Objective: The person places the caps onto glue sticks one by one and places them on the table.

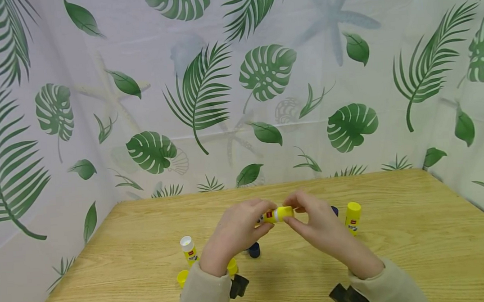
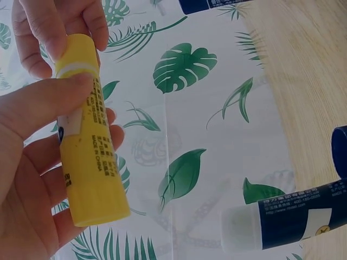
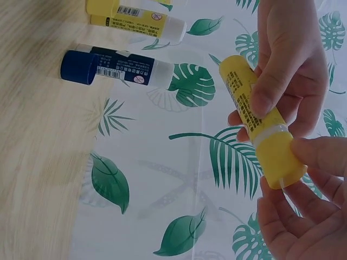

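Note:
My left hand (image 1: 241, 221) grips the yellow body of a glue stick (image 2: 92, 162), held up above the table at a slant, thumb along its side. My right hand (image 1: 315, 213) pinches the yellow cap (image 3: 277, 160) at its other end between thumb and fingers. A white band shows between cap and body. Below the hands is a navy cap (image 1: 254, 250). In the right wrist view, a navy glue stick (image 3: 124, 67) with a bare white top stands beside it.
On the left stands an uncapped yellow glue stick (image 1: 191, 254), near a loose yellow cap (image 1: 183, 278). Another yellow cap (image 1: 232, 266) lies by my left sleeve. At the right stands a capped yellow glue stick (image 1: 353, 216), with a dark blue object (image 1: 335, 211) partly hidden behind my hand.

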Demonstrator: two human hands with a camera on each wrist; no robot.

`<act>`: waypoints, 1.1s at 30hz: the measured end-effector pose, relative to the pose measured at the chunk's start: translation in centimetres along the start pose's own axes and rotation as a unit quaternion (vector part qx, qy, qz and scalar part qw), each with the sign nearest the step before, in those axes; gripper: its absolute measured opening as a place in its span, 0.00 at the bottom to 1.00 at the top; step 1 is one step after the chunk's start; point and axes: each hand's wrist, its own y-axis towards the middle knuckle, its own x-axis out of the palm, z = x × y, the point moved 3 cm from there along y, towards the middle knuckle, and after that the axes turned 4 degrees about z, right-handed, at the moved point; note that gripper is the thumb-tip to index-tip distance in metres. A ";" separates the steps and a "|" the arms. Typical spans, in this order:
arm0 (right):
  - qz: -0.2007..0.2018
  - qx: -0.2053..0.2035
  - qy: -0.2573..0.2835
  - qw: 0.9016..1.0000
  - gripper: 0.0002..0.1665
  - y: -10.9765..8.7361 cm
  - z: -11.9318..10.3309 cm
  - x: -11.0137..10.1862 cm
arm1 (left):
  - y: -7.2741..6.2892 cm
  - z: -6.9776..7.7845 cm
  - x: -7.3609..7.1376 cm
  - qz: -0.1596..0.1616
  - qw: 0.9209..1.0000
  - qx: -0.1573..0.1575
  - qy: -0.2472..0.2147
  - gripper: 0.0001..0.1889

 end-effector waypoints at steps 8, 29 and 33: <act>0.001 -0.008 -0.001 1.000 0.16 -0.1 -0.1 0.1 | 0.0 0.1 0.0 0.011 1.000 0.008 0.009 0.14; 0.008 -0.020 -0.002 1.000 0.16 0.0 0.0 -0.5 | 0.1 0.2 -0.5 0.048 0.999 0.014 0.003 0.14; 0.013 -0.019 0.009 1.000 0.16 0.0 0.0 -0.6 | 0.1 0.3 -0.7 0.058 0.998 0.019 0.010 0.14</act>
